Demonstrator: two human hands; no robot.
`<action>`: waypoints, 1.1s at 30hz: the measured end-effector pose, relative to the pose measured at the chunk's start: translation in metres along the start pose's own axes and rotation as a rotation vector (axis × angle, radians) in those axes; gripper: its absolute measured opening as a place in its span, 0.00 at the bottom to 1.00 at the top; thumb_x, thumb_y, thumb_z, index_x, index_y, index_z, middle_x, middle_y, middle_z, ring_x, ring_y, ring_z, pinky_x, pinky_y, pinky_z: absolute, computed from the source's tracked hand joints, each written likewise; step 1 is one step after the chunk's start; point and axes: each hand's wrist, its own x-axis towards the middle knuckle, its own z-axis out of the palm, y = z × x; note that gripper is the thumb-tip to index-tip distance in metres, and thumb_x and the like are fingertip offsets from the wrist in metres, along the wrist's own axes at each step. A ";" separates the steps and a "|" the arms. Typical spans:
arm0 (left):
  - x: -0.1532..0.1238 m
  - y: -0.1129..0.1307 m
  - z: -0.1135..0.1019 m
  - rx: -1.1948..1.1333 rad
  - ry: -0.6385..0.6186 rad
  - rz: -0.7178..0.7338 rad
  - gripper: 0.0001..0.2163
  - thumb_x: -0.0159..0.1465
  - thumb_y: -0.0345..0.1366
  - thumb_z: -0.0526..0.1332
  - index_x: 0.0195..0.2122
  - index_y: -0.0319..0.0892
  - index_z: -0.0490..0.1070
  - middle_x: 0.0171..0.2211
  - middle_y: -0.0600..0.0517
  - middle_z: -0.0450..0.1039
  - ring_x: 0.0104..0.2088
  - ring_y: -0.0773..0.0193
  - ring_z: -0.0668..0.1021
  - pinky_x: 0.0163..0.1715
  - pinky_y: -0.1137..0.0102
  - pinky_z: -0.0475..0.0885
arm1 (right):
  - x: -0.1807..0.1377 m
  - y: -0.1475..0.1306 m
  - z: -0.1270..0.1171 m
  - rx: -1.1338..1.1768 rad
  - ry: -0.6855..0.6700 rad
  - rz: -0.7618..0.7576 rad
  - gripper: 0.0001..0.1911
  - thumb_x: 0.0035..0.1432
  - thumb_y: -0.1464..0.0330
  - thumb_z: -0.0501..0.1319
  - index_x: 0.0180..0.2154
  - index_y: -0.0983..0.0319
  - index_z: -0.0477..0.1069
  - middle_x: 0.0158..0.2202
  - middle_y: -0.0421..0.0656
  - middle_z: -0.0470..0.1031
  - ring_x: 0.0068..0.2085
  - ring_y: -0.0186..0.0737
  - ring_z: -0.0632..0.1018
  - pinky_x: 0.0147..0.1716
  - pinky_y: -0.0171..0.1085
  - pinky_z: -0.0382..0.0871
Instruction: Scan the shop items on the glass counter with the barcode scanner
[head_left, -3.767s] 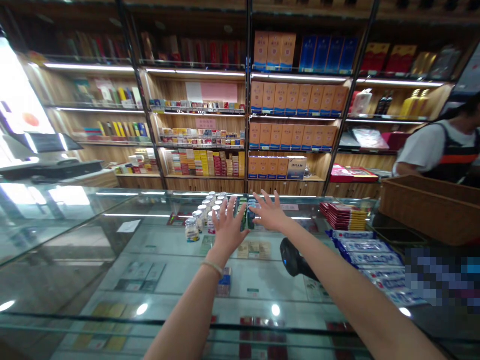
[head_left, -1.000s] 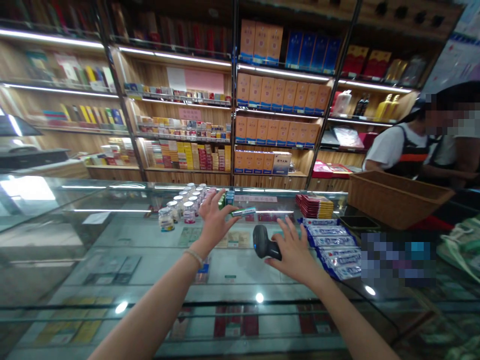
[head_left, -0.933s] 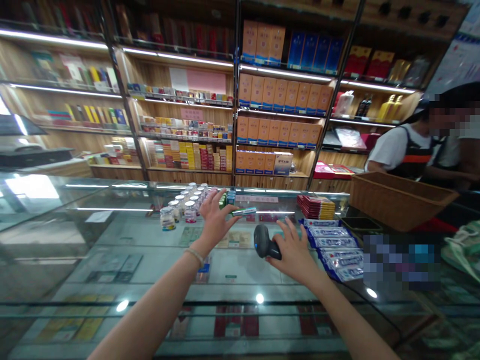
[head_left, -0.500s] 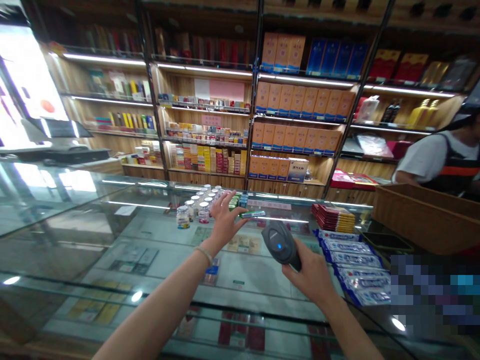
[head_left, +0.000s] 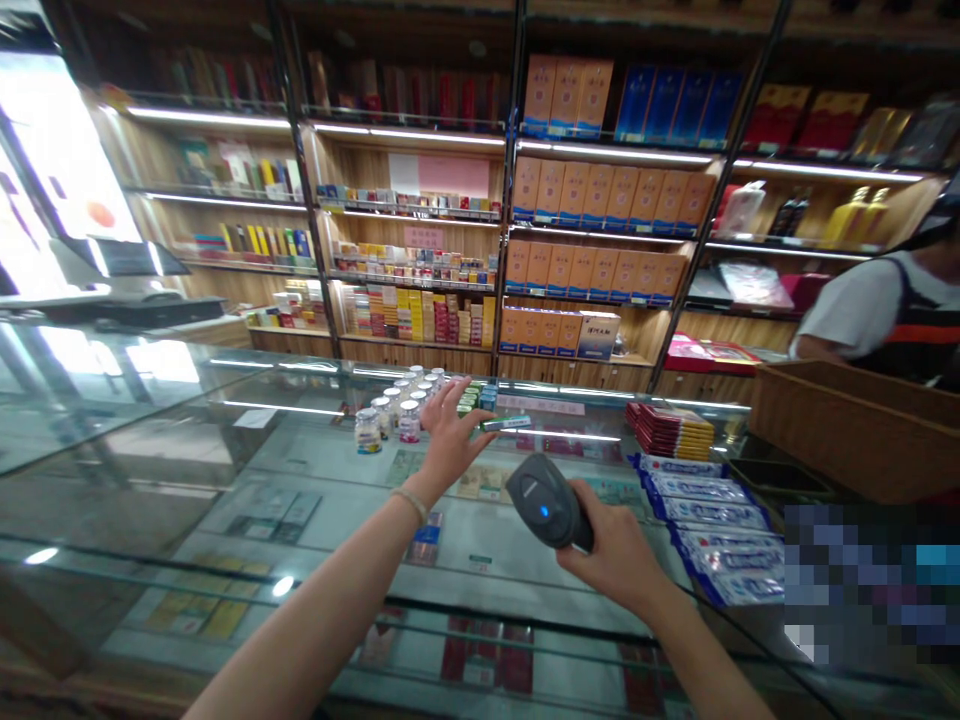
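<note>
Above the glass counter [head_left: 315,470], my left hand [head_left: 448,437] pinches a small green pack [head_left: 507,423] by its left end, with a pale label strip facing me. Closed around the handle of a dark grey barcode scanner [head_left: 544,505] is my right hand [head_left: 611,550]. A blue light glows on the scanner, whose head points left and up toward the pack. White-capped jars [head_left: 368,430] stand in rows just left of my left hand. Several green and blue small packs [head_left: 486,396] sit behind that hand, partly hidden by it.
Blue-and-white packets [head_left: 709,510] and a stack of red and yellow packs [head_left: 671,430] lie on the right of the counter. Beyond them are a cardboard box [head_left: 855,430] and a person [head_left: 877,300]. Shelves of orange boxes [head_left: 600,190] line the back.
My right hand has shifted the scanner slightly left and down, tilting its head further left. The left hand still holds the green pack in nearly the same place.
</note>
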 end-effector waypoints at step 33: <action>0.002 -0.001 0.000 -0.029 0.015 -0.004 0.08 0.62 0.42 0.70 0.41 0.50 0.81 0.70 0.48 0.56 0.71 0.46 0.58 0.70 0.45 0.55 | 0.010 0.022 0.020 -0.363 0.268 -0.081 0.14 0.54 0.68 0.62 0.45 0.61 0.73 0.65 0.53 0.68 0.70 0.58 0.62 0.67 0.57 0.59</action>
